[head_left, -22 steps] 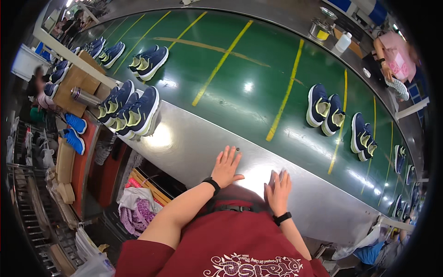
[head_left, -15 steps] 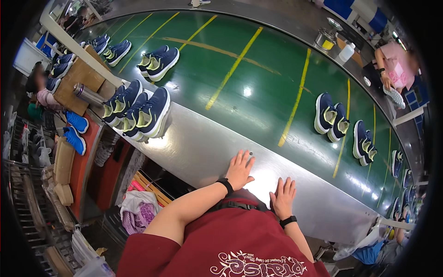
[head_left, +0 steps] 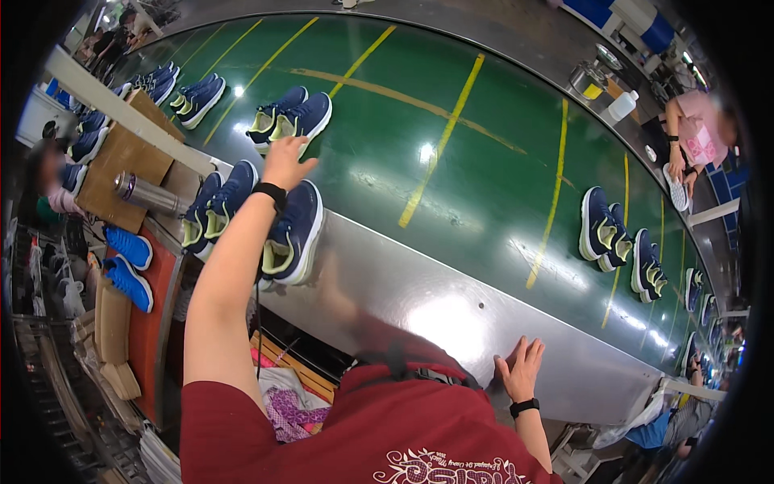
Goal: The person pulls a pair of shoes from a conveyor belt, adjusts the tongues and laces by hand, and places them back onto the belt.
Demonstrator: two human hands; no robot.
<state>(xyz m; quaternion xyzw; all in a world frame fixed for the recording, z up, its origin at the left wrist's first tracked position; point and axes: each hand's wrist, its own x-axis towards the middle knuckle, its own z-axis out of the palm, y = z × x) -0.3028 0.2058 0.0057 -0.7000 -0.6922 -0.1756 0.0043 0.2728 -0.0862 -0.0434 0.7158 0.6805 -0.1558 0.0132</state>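
Note:
My left hand (head_left: 289,164) is stretched out to the left over the edge of the green belt, thumb apart from the fingers. Its fingertips overlap the heel end of a pair of navy sneakers (head_left: 305,118) with white soles and pale-lime linings; whether they touch is hard to tell. Below that forearm, on the metal ledge (head_left: 387,278), stand more navy sneakers (head_left: 298,232), partly covered by my wrist and arm. Flat on the ledge near my body rests my right hand (head_left: 520,369), fingers spread, holding nothing.
The green conveyor belt (head_left: 379,137) carries yellow cross lines and more navy pairs at both ends. A steel flask (head_left: 149,194) and bright blue shoes (head_left: 129,278) are at left. Across the belt, a person in pink (head_left: 697,121) handles a light shoe; a white bottle (head_left: 623,105) stands nearby.
My left hand has lifted off the metal ledge and reached far left to the sneakers on the belt. My right hand stays on the ledge. The view has shifted, and the right-hand pairs have moved.

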